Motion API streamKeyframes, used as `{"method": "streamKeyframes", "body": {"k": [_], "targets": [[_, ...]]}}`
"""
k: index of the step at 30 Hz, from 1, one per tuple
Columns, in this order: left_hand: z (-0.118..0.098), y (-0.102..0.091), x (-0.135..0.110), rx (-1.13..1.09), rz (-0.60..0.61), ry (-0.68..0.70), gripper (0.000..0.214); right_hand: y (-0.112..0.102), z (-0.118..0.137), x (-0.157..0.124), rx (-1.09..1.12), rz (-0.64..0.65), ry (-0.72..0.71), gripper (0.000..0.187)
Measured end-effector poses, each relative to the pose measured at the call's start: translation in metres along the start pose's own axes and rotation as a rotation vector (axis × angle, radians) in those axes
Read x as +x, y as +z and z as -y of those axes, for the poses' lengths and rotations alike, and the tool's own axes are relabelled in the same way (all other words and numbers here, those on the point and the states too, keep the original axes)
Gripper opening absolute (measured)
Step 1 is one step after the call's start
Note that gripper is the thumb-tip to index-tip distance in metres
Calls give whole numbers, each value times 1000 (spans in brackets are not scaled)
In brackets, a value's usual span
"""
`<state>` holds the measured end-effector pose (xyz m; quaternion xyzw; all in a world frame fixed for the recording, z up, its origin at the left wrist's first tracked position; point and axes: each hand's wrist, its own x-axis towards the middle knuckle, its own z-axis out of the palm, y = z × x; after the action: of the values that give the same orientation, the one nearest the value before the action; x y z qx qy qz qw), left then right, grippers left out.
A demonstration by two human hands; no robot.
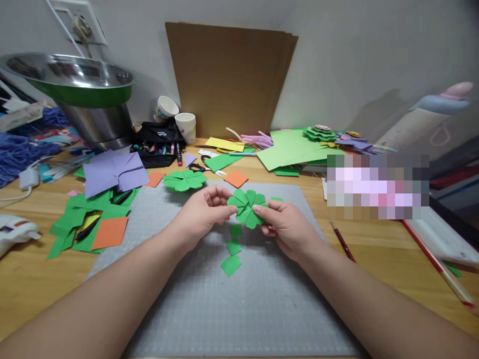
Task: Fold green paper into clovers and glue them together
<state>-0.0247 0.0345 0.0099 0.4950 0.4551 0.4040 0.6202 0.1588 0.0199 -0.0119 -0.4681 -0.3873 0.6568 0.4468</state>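
Observation:
A green paper flower (247, 209) with several rounded petals is held up over the grey cutting mat (239, 309). My left hand (209, 209) pinches its left edge between thumb and fingers. On the other side, my right hand (280, 224) grips it, the thumb lying on its face. Beneath the flower, small green paper squares (231, 266) lie in a rough row on the mat. Behind my left hand sits a larger green paper flower (184, 180). An orange paper square (236, 179) lies at the mat's far edge.
Green scraps (75, 219) and purple paper (116, 172) are piled at left, near a glue gun (17, 232). Scissors (204, 164), a black pencil case (159, 142) and paper cups (186, 127) stand behind. Green sheets (288, 147) lie at back right; a pencil (343, 242) lies right.

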Motion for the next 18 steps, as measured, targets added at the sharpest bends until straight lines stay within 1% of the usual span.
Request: {"method": "streamKeyframes", "body": {"k": [7,10,15,18], "targets": [[0,3,0,-31,-39,130,28,3,3,-2,59,45,54,30],[0,5,-1,-46,-48,130,28,4,4,-3,61,49,59,31],[-4,8,-3,-41,-109,113,28,4,5,-3,44,49,48,30],[-4,8,-2,-43,-117,118,28,4,6,-4,37,43,45,30]]}}
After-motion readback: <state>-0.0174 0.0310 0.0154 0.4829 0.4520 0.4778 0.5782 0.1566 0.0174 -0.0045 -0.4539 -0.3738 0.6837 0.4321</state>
